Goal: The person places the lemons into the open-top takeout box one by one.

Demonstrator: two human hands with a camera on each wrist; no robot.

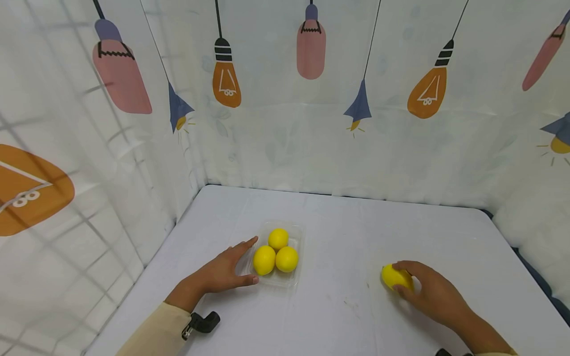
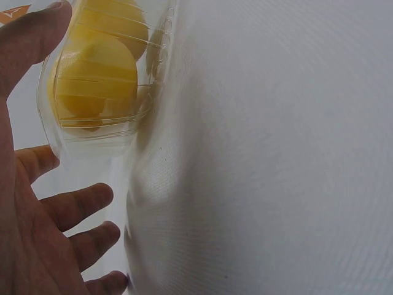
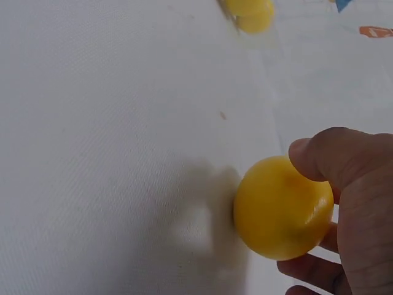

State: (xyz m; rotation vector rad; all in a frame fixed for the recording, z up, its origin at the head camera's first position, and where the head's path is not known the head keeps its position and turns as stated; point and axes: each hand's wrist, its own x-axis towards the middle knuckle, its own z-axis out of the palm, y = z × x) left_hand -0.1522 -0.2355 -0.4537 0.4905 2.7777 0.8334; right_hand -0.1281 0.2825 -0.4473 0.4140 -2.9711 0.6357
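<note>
Three yellow lemons [image 1: 287, 259] sit together in a clear plastic tray [image 1: 291, 283] left of the table's middle. Beside the tray's left side is my left hand [image 1: 222, 271], its thumb and fingers spread. In the left wrist view the thumb and one fingertip come close to the tray's wall [image 2: 92, 146]; whether they touch it I cannot tell. Over on the right, my right hand [image 1: 432, 292] grips a single lemon [image 1: 394, 277] between thumb and fingers. The right wrist view shows this lemon [image 3: 279, 209] close to the cloth, its far side hidden by the hand.
A white cloth [image 1: 329, 316] with a few small stains covers the table. White curtains [image 1: 276, 138] printed with lamps and bulbs hang behind and at the left. A black wrist mount [image 1: 202, 324] sits at the left cuff.
</note>
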